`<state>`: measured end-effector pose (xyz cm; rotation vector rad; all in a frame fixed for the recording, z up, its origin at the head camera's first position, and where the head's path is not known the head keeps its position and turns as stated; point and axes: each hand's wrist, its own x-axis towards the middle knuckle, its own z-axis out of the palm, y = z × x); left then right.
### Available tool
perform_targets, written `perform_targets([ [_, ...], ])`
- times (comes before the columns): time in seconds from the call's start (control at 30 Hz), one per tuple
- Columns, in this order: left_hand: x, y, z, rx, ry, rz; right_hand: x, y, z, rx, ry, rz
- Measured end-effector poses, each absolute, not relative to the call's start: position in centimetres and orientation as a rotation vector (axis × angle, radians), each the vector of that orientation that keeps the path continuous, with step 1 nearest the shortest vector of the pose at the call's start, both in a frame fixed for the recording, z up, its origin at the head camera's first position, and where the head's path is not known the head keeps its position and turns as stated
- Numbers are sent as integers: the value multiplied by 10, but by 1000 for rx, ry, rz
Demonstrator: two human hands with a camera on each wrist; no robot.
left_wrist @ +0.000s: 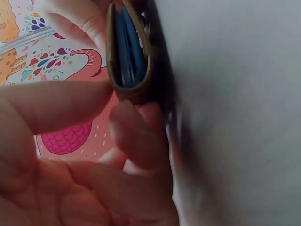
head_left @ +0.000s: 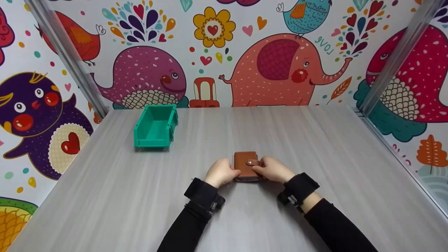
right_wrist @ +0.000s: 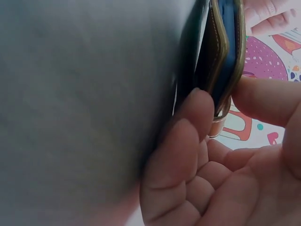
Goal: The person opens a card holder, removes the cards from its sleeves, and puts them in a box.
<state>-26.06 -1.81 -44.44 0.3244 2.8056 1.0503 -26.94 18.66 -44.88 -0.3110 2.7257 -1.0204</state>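
A brown leather wallet [head_left: 243,168] with a snap strap [head_left: 252,162] is close over the table, between both hands. My left hand [head_left: 221,172] pinches its left edge, thumb on top and fingers underneath. On the opposite side, my right hand [head_left: 274,169] pinches the right edge, its thumb just below the strap. The left wrist view shows the wallet [left_wrist: 149,61] end-on, folded round a blue inside. In the right wrist view, its strap [right_wrist: 217,126] wraps the edge beside the fingers.
A green plastic bin [head_left: 154,142] stands at the back left of the pale wooden table [head_left: 297,133]. Walls with printed cartoon animals [head_left: 273,77] enclose the back and sides, with metal posts [head_left: 66,59] at the corners.
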Motion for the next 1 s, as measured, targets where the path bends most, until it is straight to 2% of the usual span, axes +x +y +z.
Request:
perform_targets([
  [1.0,-258,-16,-444,252,2893,852,-269,181,-446,-235,2729,-879],
])
